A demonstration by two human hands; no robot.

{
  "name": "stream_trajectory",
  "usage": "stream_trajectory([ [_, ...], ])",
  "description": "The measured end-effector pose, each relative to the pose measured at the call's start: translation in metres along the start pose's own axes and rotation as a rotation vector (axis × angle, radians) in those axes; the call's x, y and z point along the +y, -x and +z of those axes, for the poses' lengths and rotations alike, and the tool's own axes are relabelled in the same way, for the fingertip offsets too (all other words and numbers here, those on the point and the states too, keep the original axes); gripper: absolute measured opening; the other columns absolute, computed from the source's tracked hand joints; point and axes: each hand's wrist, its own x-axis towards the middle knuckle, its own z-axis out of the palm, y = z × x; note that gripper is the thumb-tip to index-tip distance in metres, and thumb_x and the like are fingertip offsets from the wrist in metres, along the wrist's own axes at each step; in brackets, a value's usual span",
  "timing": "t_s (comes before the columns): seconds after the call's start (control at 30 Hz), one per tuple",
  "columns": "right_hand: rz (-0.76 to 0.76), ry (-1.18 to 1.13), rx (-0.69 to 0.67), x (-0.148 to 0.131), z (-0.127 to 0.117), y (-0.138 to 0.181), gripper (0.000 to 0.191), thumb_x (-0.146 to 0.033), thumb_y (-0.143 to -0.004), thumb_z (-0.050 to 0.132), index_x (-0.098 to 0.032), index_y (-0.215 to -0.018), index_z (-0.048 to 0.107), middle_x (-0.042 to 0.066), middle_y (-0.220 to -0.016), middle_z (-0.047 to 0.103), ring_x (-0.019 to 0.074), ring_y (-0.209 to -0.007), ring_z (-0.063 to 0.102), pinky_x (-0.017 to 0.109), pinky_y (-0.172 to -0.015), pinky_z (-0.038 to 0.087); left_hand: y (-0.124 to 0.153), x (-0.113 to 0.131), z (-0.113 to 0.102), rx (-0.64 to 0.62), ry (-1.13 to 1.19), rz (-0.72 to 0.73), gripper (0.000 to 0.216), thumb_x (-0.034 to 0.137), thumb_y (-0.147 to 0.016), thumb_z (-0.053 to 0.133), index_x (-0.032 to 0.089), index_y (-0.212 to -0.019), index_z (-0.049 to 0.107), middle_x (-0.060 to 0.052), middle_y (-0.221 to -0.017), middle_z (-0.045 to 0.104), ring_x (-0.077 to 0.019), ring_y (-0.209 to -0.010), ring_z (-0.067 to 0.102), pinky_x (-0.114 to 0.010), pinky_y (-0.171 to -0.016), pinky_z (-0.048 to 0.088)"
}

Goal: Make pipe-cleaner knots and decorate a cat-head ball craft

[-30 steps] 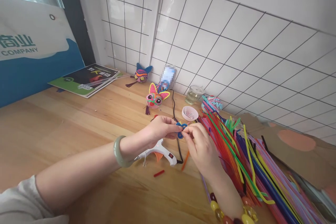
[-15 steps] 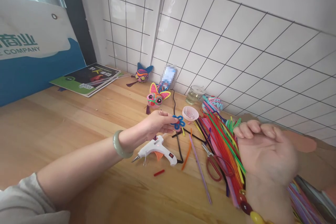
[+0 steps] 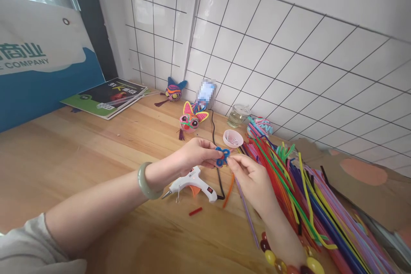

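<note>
A small blue flower (image 3: 220, 162) bent from pipe cleaner, with a red centre, is pinched between the thumb and fingers of my left hand (image 3: 202, 153). My right hand (image 3: 253, 177) pinches the flower's right side with thumb and forefinger. Just below my left hand lies a white glue gun (image 3: 192, 185), nozzle to the left, an orange piece under it. A short red stick (image 3: 195, 211) rests in front of the glue gun. An orange pipe cleaner (image 3: 228, 192) and a purple one (image 3: 246, 212) lie beside and partly under my right hand.
Many coloured pipe cleaners (image 3: 324, 205) spread over the right side. Behind stand a pink bowl (image 3: 233, 138), a lidded glass jar (image 3: 238, 115), a phone (image 3: 206, 93) and two animal-head ornaments (image 3: 189, 122). Booklets (image 3: 107, 97) lie at the back left; cardboard (image 3: 362, 188) lies right.
My right hand has come left from above the pipe cleaners and now grips the flower's edge. The flower has turned a little in my left hand and shifted slightly right.
</note>
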Motion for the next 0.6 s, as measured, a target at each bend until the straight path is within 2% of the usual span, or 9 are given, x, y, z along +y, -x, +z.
stream_trajectory([
  [0.13, -0.062, 0.149, 0.036, 0.0, -0.003, 0.002, 0.027, -0.037, -0.09, 0.05, -0.02, -0.071, 0.059, 0.005, -0.074, 0.061, 0.0202, -0.074, 0.055, 0.034, -0.071, 0.04, -0.001, -0.001, 0.0, 0.026, 0.002, 0.034, 0.024, 0.028, -0.062, 0.078, 0.013, -0.062, 0.059, -0.003, -0.064, 0.068, -0.0098, -0.06, 0.063, -0.022, -0.063, 0.046],
  [0.23, -0.131, 0.251, 0.05, 0.0, -0.008, 0.002, 0.028, -0.034, -0.092, 0.045, -0.02, -0.07, 0.056, 0.004, -0.07, 0.058, 0.0186, -0.07, 0.053, 0.032, -0.069, 0.039, 0.0, 0.003, 0.0, 0.059, 0.023, 0.01, 0.022, 0.024, -0.064, 0.076, 0.013, -0.06, 0.057, -0.002, -0.063, 0.068, -0.009, -0.057, 0.062, -0.022, -0.062, 0.046],
  [0.3, -0.137, 0.24, 0.109, 0.0, -0.014, 0.002, 0.028, -0.034, -0.092, 0.044, -0.02, -0.073, 0.058, 0.003, -0.073, 0.06, 0.0176, -0.071, 0.055, 0.03, -0.067, 0.041, 0.002, 0.007, 0.0, 0.085, 0.027, -0.016, 0.02, 0.021, -0.066, 0.074, 0.013, -0.059, 0.057, -0.002, -0.062, 0.068, -0.0089, -0.056, 0.061, -0.022, -0.061, 0.045],
  [0.4, -0.049, 0.1, 0.342, 0.0, -0.028, 0.003, 0.024, -0.037, -0.087, 0.053, -0.02, -0.075, 0.065, 0.002, -0.073, 0.065, 0.0161, -0.069, 0.059, 0.028, -0.064, 0.045, 0.002, 0.011, 0.0, 0.119, 0.027, -0.048, 0.018, 0.019, -0.069, 0.072, 0.013, -0.06, 0.057, -0.004, -0.064, 0.069, -0.01, -0.058, 0.062, -0.023, -0.063, 0.045],
  [0.53, 0.031, -0.185, 0.748, 0.009, -0.054, 0.002, 0.018, -0.037, -0.068, 0.075, -0.021, -0.074, 0.069, 0.0, -0.067, 0.065, 0.014, -0.059, 0.057, 0.029, -0.059, 0.046, -0.002, 0.009, -0.005, 0.128, 0.029, -0.038, 0.015, 0.02, -0.07, 0.071, 0.013, -0.063, 0.06, -0.006, -0.067, 0.07, -0.0106, -0.058, 0.062, -0.024, -0.063, 0.046],
  [0.6, 0.018, -0.31, 0.851, 0.016, -0.066, 0.002, 0.018, -0.034, -0.063, 0.079, -0.021, -0.068, 0.068, 0.0, -0.064, 0.062, 0.013, -0.056, 0.054, 0.031, -0.058, 0.045, -0.005, 0.007, -0.007, 0.125, 0.03, -0.031, 0.016, 0.022, -0.068, 0.073, 0.013, -0.064, 0.061, -0.006, -0.068, 0.07, -0.011, -0.057, 0.062, -0.025, -0.062, 0.046],
])
